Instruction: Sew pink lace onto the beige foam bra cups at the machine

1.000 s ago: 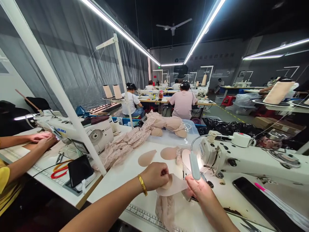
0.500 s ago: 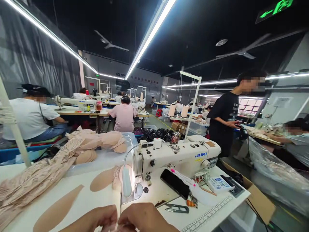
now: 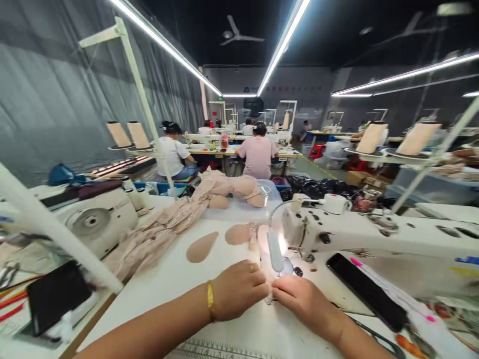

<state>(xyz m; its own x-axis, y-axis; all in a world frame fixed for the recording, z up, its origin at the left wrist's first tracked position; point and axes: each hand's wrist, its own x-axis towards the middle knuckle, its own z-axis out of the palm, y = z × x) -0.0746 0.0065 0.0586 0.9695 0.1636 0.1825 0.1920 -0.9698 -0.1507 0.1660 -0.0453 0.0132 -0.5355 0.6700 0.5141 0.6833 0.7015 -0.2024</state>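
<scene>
My left hand [image 3: 241, 289], with a yellow bangle at the wrist, is closed just in front of the needle area of a white sewing machine [image 3: 374, 234]. Its fingertips meet those of my right hand [image 3: 307, 299], also closed in a pinch. Whatever lies between the fingers is mostly hidden; only a small pale bit shows below them. Beyond the fingers hangs a lit grey work lamp [image 3: 275, 252]. Left of it lie a beige oval piece with a lace edge [image 3: 239, 234] and a beige teardrop-shaped piece [image 3: 202, 248].
Beige lace fabric [image 3: 168, 224] spreads along the left, reaching a clear plastic bin [image 3: 239, 212]. A black phone [image 3: 366, 289] and thread snips [image 3: 374, 336] lie on the right. A ruler [image 3: 213, 349] runs along the front edge. People sit at machines further back.
The view has swung left, bringing a neighbouring machine into sight. Both hands have moved up and forward, closer to the needle area, still together.
</scene>
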